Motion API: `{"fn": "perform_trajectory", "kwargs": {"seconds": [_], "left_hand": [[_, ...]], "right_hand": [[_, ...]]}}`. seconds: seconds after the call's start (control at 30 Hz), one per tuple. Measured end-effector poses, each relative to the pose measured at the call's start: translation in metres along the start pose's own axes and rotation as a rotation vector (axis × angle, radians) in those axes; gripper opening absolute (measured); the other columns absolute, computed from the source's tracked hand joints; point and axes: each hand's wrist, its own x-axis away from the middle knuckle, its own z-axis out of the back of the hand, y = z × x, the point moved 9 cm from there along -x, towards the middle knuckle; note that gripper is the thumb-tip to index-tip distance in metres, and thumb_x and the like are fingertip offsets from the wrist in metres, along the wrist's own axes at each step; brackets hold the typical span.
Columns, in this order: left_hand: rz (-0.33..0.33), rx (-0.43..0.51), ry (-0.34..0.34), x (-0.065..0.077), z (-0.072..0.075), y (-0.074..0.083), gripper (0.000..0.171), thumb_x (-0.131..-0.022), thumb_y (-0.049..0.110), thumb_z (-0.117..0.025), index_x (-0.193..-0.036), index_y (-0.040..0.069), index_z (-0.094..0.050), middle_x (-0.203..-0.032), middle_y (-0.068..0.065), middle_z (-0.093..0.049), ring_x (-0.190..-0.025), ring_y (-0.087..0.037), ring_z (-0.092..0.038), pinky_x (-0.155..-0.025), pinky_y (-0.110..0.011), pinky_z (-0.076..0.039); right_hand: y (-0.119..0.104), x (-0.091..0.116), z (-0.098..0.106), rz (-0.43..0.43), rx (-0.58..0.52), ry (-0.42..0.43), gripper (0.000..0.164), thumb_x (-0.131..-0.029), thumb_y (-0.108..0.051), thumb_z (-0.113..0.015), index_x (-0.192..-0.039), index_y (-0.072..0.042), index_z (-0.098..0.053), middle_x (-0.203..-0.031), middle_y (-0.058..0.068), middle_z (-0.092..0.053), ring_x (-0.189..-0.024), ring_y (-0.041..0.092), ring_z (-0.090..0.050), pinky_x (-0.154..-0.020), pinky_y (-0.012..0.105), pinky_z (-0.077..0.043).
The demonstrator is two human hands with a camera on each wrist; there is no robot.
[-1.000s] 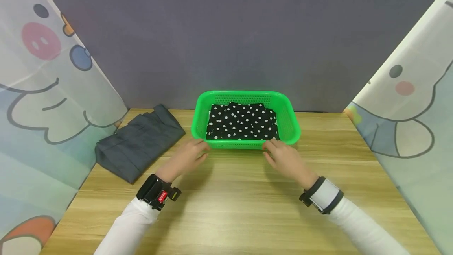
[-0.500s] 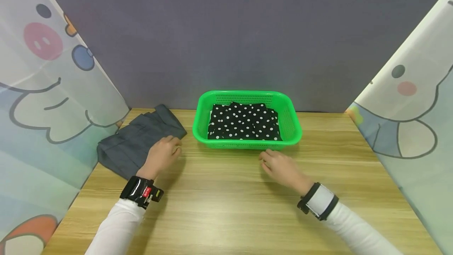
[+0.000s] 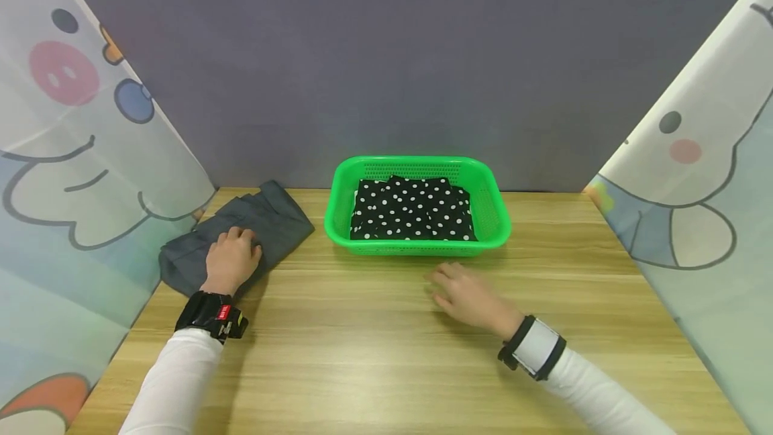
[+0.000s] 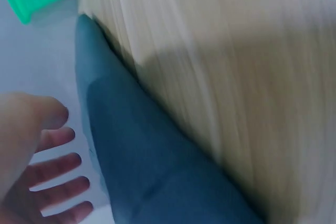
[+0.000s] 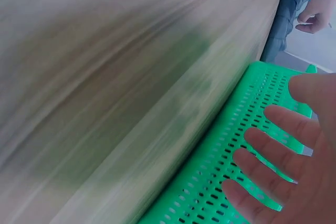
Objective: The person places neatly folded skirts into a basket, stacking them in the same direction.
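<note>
A dark grey folded cloth (image 3: 272, 220) lies at the left back of the table, and my left hand (image 3: 232, 260) hovers over it. In the left wrist view the fingers are spread and relaxed beside the cloth (image 4: 142, 145), holding nothing. A green plastic basket (image 3: 417, 247) stands at the back middle with a black cloth with white dots (image 3: 413, 210) folded inside. My right hand (image 3: 471, 297) is in front of the basket's right part, its fingers loosely extended and nothing in them. The right wrist view shows those fingers in front of the basket's perforated wall (image 5: 210, 182).
The wooden table (image 3: 374, 354) extends toward me. Behind it rises a grey panel (image 3: 386, 59). Printed cartoon sheets flank it, one at the left (image 3: 66, 173) and one at the right (image 3: 694, 220).
My left hand has moved left from the basket's front edge to over the grey cloth. The right hand has drawn back slightly from the basket's rim. The basket stays put.
</note>
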Motion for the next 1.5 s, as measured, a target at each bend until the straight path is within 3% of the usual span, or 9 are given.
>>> {"fn": "perform_trajectory", "kwargs": {"seconds": [0.13, 0.27, 0.53, 0.8, 1.5], "left_hand": [[0.059, -0.022, -0.124, -0.001, -0.011, -0.016, 0.041, -0.087, 0.021, -0.056, -0.117, -0.008, -0.052, -0.117, -0.032, -0.046, -0.103, -0.051, -0.044, -0.08, -0.062, -0.039], [0.083, -0.024, -0.21, -0.001, -0.02, -0.021, 0.047, -0.089, 0.023, -0.055, -0.123, -0.008, -0.048, -0.121, -0.033, -0.043, -0.107, -0.052, -0.041, -0.084, -0.062, -0.037], [0.055, 0.003, -0.283, -0.002, -0.027, -0.024, 0.047, -0.089, 0.024, -0.055, -0.125, -0.006, -0.048, -0.123, -0.034, -0.043, -0.109, -0.055, -0.039, -0.085, -0.065, -0.035], [0.012, 0.017, -0.358, 0.002, -0.025, -0.019, 0.047, -0.087, 0.024, -0.058, -0.125, -0.003, -0.05, -0.124, -0.033, -0.044, -0.108, -0.056, -0.041, -0.082, -0.065, -0.038], [-0.161, 0.02, -0.267, 0.047, -0.011, 0.011, 0.043, -0.077, 0.019, -0.07, -0.116, 0.002, -0.059, -0.118, -0.023, -0.054, -0.102, -0.047, -0.052, -0.077, -0.062, -0.043]], "right_hand": [[-0.007, -0.001, -0.005, 0.029, -0.015, -0.008, 0.04, -0.083, -0.026, -0.065, -0.118, -0.008, -0.06, -0.116, 0.011, -0.06, -0.105, 0.026, -0.057, -0.09, 0.04, -0.048], [-0.016, -0.003, -0.007, 0.054, -0.022, -0.003, 0.04, -0.083, -0.028, -0.066, -0.118, -0.009, -0.06, -0.117, 0.011, -0.06, -0.106, 0.025, -0.058, -0.09, 0.041, -0.048], [-0.027, -0.004, -0.015, 0.068, -0.038, -0.033, 0.038, -0.085, -0.028, -0.063, -0.12, -0.013, -0.059, -0.12, 0.009, -0.058, -0.111, 0.025, -0.055, -0.096, 0.043, -0.043], [-0.027, -0.003, -0.017, 0.059, -0.047, -0.04, 0.039, -0.085, -0.027, -0.063, -0.121, -0.013, -0.059, -0.121, 0.009, -0.058, -0.112, 0.024, -0.055, -0.096, 0.042, -0.044], [-0.038, -0.008, -0.023, 0.092, -0.059, -0.032, 0.039, -0.086, -0.029, -0.062, -0.121, -0.012, -0.058, -0.121, 0.008, -0.058, -0.113, 0.023, -0.055, -0.097, 0.04, -0.043]]}}
